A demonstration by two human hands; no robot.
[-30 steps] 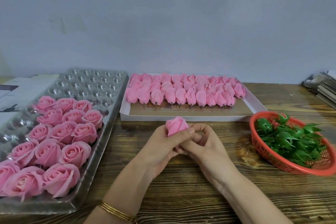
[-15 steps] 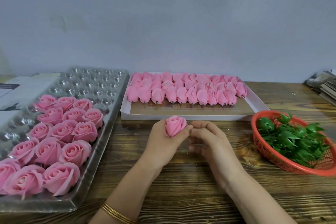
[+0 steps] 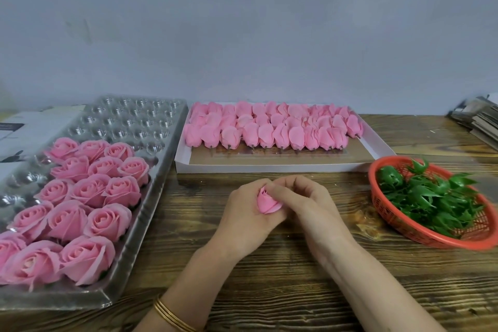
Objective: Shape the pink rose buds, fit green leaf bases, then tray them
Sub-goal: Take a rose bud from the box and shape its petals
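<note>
Bud: one small pink foam rose bud (image 3: pixel 266 202) is held between both hands, low over the brown wooden tabletop (image 3: pixel 269 291).
Left-hand grip (image 3: pixel 242 213): fingers are curled round the bud's left side and underside, so that it is cradled against the palm.
Right-hand grip (image 3: pixel 310 205): fingers are bent over the bud's top and right side, and the outer petals are pinched. The thumb is hidden.
Bud axis: the pointed tip is turned up and away from the wrists. The stem end is buried between the palms and cannot be seen.
Leaf bases: green plastic leaf bases (image 3: pixel 425 194) are heaped in a round red mesh basket (image 3: pixel 372 178), well apart to the right of the grip. The right-hand grip is nearer.
Tray: a clear plastic blister tray (image 3: pixel 140 121), its near cells filled with opened pink roses (image 3: pixel 89 189), lies left of the grip. The left-hand grip is nearer.
Box: a shallow white cardboard box (image 3: pixel 269 167) of unshaped pink buds (image 3: pixel 269 129) lies beyond the grip.
Next move, as judged: the stem end must be bared and turned rightward before a base is fitted.
</note>
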